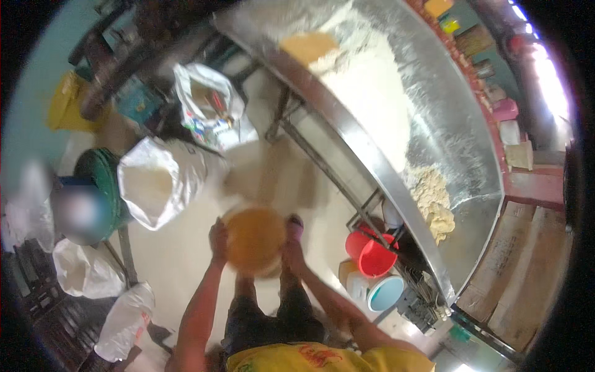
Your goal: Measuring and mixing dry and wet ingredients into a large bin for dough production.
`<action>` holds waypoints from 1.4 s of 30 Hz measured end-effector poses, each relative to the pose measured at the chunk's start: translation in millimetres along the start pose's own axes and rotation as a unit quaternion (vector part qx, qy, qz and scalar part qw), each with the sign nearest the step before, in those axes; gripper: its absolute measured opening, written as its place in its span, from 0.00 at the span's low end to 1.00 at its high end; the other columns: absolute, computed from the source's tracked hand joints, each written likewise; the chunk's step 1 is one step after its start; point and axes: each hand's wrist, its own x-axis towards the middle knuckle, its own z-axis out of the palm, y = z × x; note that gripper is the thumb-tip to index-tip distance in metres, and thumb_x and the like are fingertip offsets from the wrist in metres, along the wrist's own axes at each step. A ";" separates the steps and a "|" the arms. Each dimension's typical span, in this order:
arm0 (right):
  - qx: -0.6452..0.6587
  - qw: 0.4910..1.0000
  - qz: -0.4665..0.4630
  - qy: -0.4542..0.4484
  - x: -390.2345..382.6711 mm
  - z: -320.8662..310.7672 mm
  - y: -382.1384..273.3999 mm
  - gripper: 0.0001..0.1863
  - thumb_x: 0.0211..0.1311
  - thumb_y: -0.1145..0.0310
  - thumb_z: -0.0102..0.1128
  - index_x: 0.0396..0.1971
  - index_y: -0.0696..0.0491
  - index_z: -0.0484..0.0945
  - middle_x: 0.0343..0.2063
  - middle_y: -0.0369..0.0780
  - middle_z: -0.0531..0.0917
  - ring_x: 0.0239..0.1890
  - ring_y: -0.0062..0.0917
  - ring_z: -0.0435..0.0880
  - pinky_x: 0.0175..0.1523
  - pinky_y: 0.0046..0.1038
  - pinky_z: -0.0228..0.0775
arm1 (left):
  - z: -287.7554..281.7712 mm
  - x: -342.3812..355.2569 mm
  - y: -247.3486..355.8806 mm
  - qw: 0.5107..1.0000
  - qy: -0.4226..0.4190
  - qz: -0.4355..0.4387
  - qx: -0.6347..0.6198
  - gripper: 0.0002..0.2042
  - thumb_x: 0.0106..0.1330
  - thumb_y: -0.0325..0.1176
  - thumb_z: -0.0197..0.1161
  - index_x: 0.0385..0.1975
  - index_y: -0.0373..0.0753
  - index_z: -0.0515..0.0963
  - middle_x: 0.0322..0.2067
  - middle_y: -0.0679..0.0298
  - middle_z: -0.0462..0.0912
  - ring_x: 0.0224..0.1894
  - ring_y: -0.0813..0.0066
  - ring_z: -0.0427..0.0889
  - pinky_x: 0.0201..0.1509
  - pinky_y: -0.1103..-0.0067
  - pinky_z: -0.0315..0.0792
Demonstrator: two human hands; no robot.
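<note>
A round orange-tan tub or basin [254, 239], blurred, is held low over the floor between my two hands. My left hand [218, 242] is closed on its left side, and my right hand [291, 254] grips its right side; whether anything is inside is unclear. Just beyond it to the left stands an open white sack [152, 183] with pale contents. A pink sandal [296, 226] shows beside the tub on the right. To the right is a long steel trough [372, 180] holding white flour [365, 87], a tan heap [310, 46] and lumpy dough [434, 204].
Red buckets [375, 254] and a white-rimmed pail [384, 291] sit under the trough's near end. Along the left are a sack with packets [207, 105], a green drum [102, 164], a yellow container [71, 99] and white bags [87, 273]. Cardboard sheets [514, 266] lie at right.
</note>
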 end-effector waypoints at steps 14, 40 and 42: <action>0.025 0.979 0.112 -0.170 -116.3 230.4 -446.5 0.17 0.57 0.71 0.55 0.45 0.62 0.77 0.33 0.37 0.82 0.33 0.22 0.79 0.40 0.28 0.72 | -165.9 -174.2 367.2 0.996 0.086 -0.007 -0.001 0.19 0.66 0.32 0.57 0.54 0.30 0.73 0.48 0.53 0.80 0.49 0.68 0.79 0.50 0.75 0.74; -0.746 0.406 -0.433 -0.304 181.2 218.1 -696.0 0.08 0.59 0.67 0.52 0.34 0.50 0.80 0.42 0.40 0.78 0.47 0.29 0.73 0.62 0.36 0.59 | 99.9 -9.5 591.5 0.985 -0.050 -0.006 -0.164 0.10 0.68 0.38 0.58 0.38 0.38 0.79 0.29 0.71 0.80 0.30 0.88 0.77 0.30 0.88 0.70; -0.704 0.454 -0.467 -0.283 200.0 201.7 -689.2 0.08 0.58 0.68 0.53 0.32 0.49 0.81 0.38 0.39 0.79 0.46 0.30 0.74 0.60 0.38 0.59 | 106.9 2.0 604.8 0.983 -0.074 0.018 -0.170 0.10 0.68 0.38 0.58 0.37 0.38 0.78 0.30 0.71 0.80 0.29 0.88 0.77 0.29 0.89 0.70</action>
